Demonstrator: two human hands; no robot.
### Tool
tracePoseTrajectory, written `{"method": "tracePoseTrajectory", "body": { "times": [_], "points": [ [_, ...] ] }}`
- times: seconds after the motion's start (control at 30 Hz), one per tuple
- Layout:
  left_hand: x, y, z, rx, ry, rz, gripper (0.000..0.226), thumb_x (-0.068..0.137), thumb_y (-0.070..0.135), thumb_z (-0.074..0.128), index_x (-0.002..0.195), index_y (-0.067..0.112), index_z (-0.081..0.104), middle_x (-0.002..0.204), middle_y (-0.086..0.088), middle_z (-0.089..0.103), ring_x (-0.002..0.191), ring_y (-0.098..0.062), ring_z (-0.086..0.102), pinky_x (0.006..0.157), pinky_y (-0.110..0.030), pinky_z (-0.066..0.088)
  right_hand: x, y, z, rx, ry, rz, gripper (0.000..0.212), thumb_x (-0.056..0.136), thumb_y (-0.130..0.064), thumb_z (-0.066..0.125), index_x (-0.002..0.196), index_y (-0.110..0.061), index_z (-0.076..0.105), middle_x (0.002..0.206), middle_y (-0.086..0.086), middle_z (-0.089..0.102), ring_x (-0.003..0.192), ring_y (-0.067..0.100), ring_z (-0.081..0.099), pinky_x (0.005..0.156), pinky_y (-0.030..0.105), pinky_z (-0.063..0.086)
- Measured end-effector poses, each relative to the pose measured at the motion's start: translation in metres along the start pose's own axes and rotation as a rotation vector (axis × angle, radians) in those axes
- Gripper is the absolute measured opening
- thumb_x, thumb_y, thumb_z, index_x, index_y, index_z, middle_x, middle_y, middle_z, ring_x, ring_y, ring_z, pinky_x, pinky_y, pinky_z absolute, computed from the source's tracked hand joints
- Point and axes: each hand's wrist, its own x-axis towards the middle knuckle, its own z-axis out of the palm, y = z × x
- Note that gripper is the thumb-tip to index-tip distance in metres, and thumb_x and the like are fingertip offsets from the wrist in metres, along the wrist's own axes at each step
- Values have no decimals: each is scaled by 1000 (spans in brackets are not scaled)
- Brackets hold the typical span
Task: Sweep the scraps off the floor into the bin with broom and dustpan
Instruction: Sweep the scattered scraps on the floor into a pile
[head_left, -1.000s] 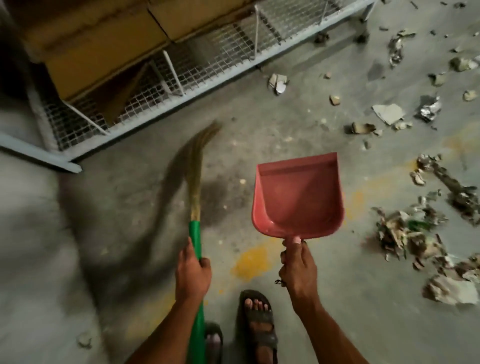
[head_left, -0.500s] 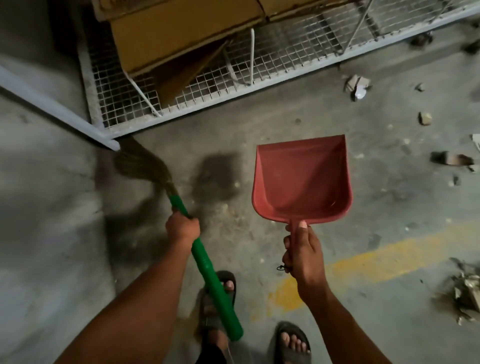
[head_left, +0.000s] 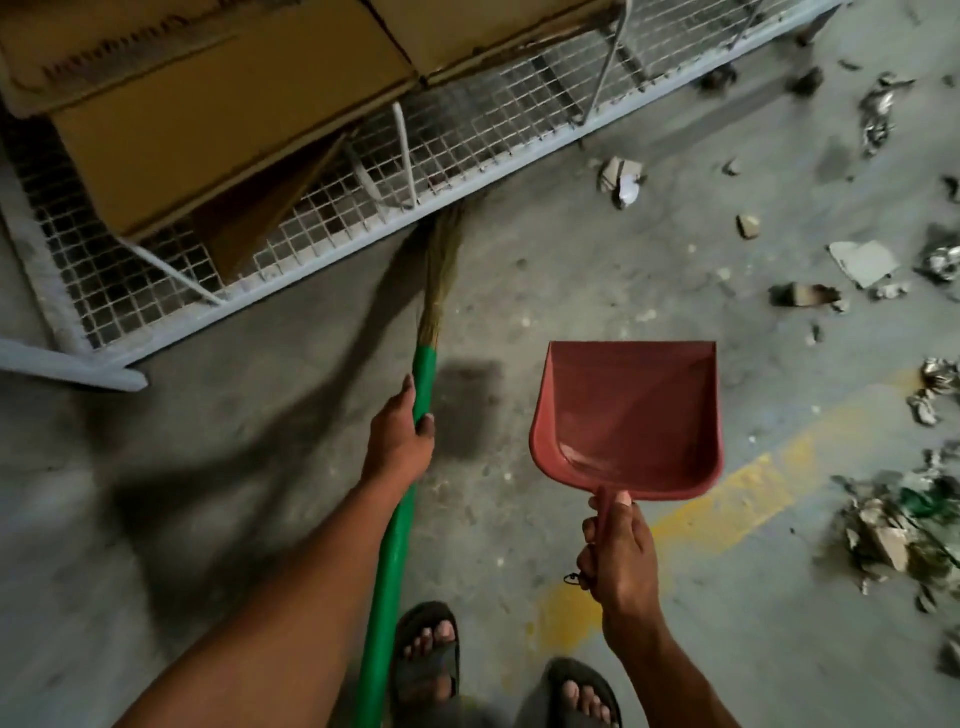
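Broom (head_left: 439, 270) swung rightward, dustpan (head_left: 628, 415) empty

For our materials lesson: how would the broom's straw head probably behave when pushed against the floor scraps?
The broom head is a thin bundle of straw, so it would probably bend and splay rather than stay stiff. Its tip already fans against the wire rack. The scraps look like torn paper and card, likely light, so soft bristles should shift them, though some may flick away.

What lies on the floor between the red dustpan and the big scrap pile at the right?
In the head view, between the dustpan and the scrap pile lies only bare concrete crossed by a worn yellow stripe.
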Motion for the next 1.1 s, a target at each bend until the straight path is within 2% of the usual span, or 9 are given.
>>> {"method": "tracePoseTrajectory", "body": {
  "times": [0.07,0.2,0.33,0.43,0.57,0.77,0.83,0.93,1.1],
  "points": [
    [-7,10,1,5,49,16,72,104,24,61,167,18,27,143,-19,56,126,-38,58,103,-41,48,6,-11,-4,38,33,0,51,112,-52,33,106,-10,62,74,8,45,45,13,35,42,22,30],
    [6,29,17,11,104,-107,71,105,21,57,168,14,24,148,-21,52,131,-40,54,106,-45,47,27,-26,-11,119,56,37,49,111,-53,34,105,-11,60,70,4,42,45,12,31,42,20,26],
    [51,59,43,132,33,-161,72,104,23,57,167,12,24,138,-26,59,126,-44,59,100,-48,51,59,-33,-25,143,52,43,49,111,-53,34,105,-13,61,70,2,42,46,12,31,41,21,26],
    [90,94,69,219,-20,-98,76,102,24,59,167,13,22,137,-25,62,122,-44,62,98,-46,55,90,-36,-47,149,22,25,46,110,-56,35,100,-18,58,70,1,39,48,13,30,42,22,27],
    [130,149,98,306,-61,8,76,102,23,57,168,15,19,146,-23,57,129,-43,59,105,-45,51,132,-38,-79,158,63,8,51,110,-59,34,102,-16,60,69,0,40,47,12,32,41,22,29],
    [124,210,122,372,-171,197,71,106,21,56,168,21,23,159,-21,48,140,-41,52,113,-38,40,169,-40,-131,207,156,23,45,111,-55,36,101,-18,59,70,-1,40,47,12,31,42,22,26],
    [110,207,126,332,-190,239,71,105,20,58,168,22,25,161,-19,46,141,-39,51,114,-36,39,168,-41,-141,210,169,40,44,111,-53,37,100,-18,60,70,0,40,48,13,30,42,21,26],
    [80,194,129,228,-172,285,73,103,18,61,167,24,27,157,-18,50,137,-39,55,113,-39,43,158,-45,-156,205,186,59,46,110,-57,36,99,-19,60,73,1,41,50,14,30,43,22,26],
    [45,184,125,187,-30,241,73,102,15,61,167,16,29,151,-20,52,133,-40,54,111,-42,42,139,-51,-171,223,207,84,52,109,-60,34,102,-16,61,73,2,41,50,15,31,45,25,28]
  ]
}}
